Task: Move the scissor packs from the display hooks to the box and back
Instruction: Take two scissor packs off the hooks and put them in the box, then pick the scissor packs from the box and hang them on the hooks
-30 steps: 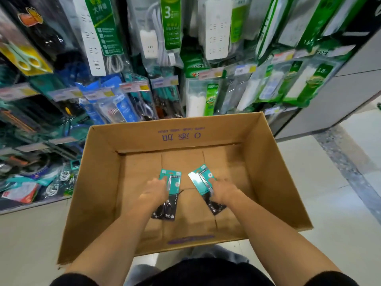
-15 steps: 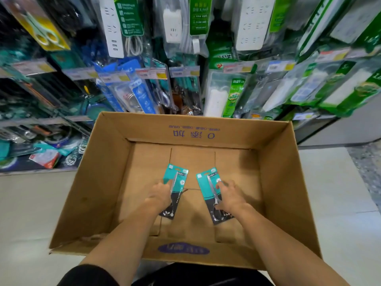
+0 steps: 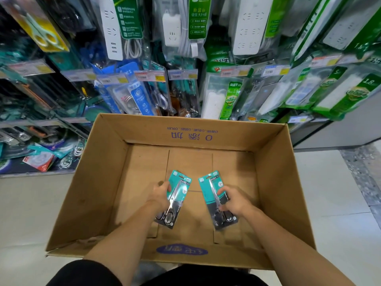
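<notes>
In the head view, an open cardboard box (image 3: 274, 182) fills the middle and lower part of the frame, its floor bare apart from two scissor packs. The left hand (image 3: 159, 195) reaches in from the lower left and grasps the left scissor pack (image 3: 175, 200), thumb on its teal card face, fingers curled round its left edge. The right hand (image 3: 235, 200) comes from the lower right and grasps the right scissor pack (image 3: 216, 200), fingers curled across the middle of the card. Both packs sit just below the frame's centre, side by side but apart, teal tops tilted towards each other. Whether they touch the box floor cannot be told. Across the top of the frame, the display hooks (image 3: 181, 74) carry power strips (image 3: 247, 27) and other packaged goods behind price tags.
</notes>
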{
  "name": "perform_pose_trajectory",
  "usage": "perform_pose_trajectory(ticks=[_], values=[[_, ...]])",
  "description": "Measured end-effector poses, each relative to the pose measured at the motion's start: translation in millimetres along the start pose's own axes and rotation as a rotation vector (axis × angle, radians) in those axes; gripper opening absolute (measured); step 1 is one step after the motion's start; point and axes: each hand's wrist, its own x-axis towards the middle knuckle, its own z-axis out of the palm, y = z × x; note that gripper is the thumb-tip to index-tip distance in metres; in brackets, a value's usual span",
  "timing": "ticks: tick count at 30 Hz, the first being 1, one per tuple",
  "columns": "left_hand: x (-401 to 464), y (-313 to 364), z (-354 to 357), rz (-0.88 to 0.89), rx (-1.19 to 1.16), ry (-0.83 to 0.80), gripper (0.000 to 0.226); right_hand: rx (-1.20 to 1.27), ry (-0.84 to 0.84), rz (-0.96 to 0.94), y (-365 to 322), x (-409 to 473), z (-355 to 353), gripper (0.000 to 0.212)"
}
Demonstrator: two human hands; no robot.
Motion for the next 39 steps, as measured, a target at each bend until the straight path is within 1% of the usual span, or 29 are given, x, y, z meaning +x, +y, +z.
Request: perform_pose_trajectory(ticks=[3, 5, 8, 10, 13, 15, 18, 21, 23, 27, 34, 39], values=[[-0.5, -8.8, -14.4, 0.052, -0.066, -0.011, 0.033, 0.070, -0.049, -0.053, -10.7, -6.4, -1.6, 0.047], [-4.5, -14.2, -27.7, 0.084, -0.089, -0.040, 0.041, 0.114, -0.077, -0.126, -24.7, -12.5, -4.8, 0.044], [-15.4, -23.4, -54.0, 0.141, -0.176, -0.035, 0.052, 0.215, -0.011, -0.255, -51.9, -20.0, -11.6, 0.045], [-26.3, -33.9, -75.4, 0.211, -0.294, 0.018, 0.052, 0.283, 0.018, -0.277, -75.8, -28.0, -14.9, 0.048], [-52.0, -55.9, -116.6, 0.337, -0.443, 0.181, 0.049, 0.350, 0.059, -0.363, -123.4, -48.9, -17.8, 0.048], [-75.7, -70.2, -148.5, 0.391, -0.533, 0.261, 0.049, 0.357, 0.073, -0.427, -156.6, -67.4, -15.5, 0.048], [-112.2, -104.8, -190.4, 0.467, -0.669, 0.325, 0.050, 0.357, 0.101, -0.545, -210.0, -97.4, -2.5, 0.050], [-145.7, -148.9, -220.7, 0.505, -0.762, 0.382, 0.047, 0.346, 0.093, -0.648, -266.8, -124.8, 22.8, 0.048], [-164.0, -180.3, -235.5, 0.529, -0.766, 0.434, 0.047, 0.344, 0.087, -0.718, -301.0, -137.6, 45.6, 0.046], [-184.3, -247.6, -257.4, 0.571, -0.778, 0.546, 0.063, 0.322, 0.070, -0.829, -360.1, -150.8, 100.2, 0.044], [-205.5, -348.2, -280.3, 0.569, -0.783, 0.629, 0.053, 0.355, 0.032, -0.910, -430.5, -156.3, 182.4, 0.045], [-214.5, -393.4, -294.7, 0.525, -0.777, 0.682, 0.051, 0.327, 0.005, -0.920, -468.6, -160.8, 209.6, 0.044]])
